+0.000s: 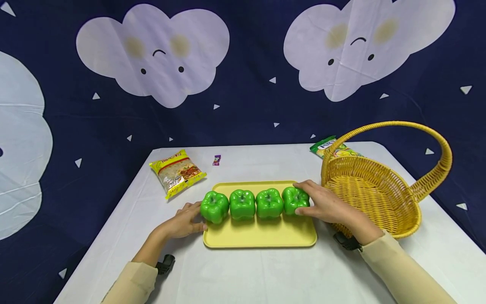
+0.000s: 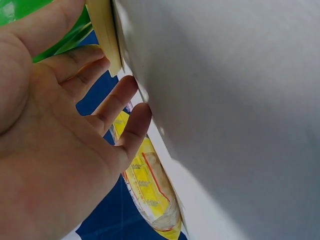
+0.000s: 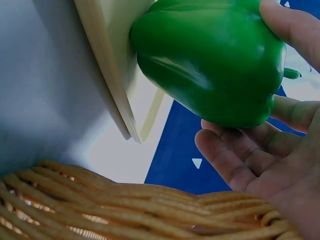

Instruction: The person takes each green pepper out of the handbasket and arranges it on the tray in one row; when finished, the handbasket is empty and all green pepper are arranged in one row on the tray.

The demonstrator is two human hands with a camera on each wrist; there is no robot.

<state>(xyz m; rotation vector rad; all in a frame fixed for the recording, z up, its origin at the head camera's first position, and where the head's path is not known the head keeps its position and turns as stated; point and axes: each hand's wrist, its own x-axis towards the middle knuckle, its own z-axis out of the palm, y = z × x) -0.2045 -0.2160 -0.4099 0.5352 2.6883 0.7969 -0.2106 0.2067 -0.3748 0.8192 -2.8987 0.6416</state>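
Several glossy green bell peppers stand side by side in a row on a yellow tray (image 1: pixel 262 240). My right hand (image 1: pixel 322 202) holds the rightmost bell pepper (image 1: pixel 294 200), with the thumb on its near side and the fingers at its far side; the right wrist view shows this bell pepper (image 3: pixel 210 60) between them. At the tray's left end my left hand (image 1: pixel 184 221) lies beside the leftmost bell pepper (image 1: pixel 214 207), thumb and fingers spread. The left wrist view shows the left hand (image 2: pixel 65 130) with loose fingers by the tray's edge; whether they touch the pepper is unclear.
A yellow wicker basket (image 1: pixel 411 215) with a tall handle stands close to the right forearm. Behind it lies a green snack bag (image 1: pixel 322 144). Back left are a yellow food packet (image 1: pixel 176 173) and a small purple wrapped sweet (image 1: pixel 217 160). A dark cloud-patterned cloth hangs behind the table.
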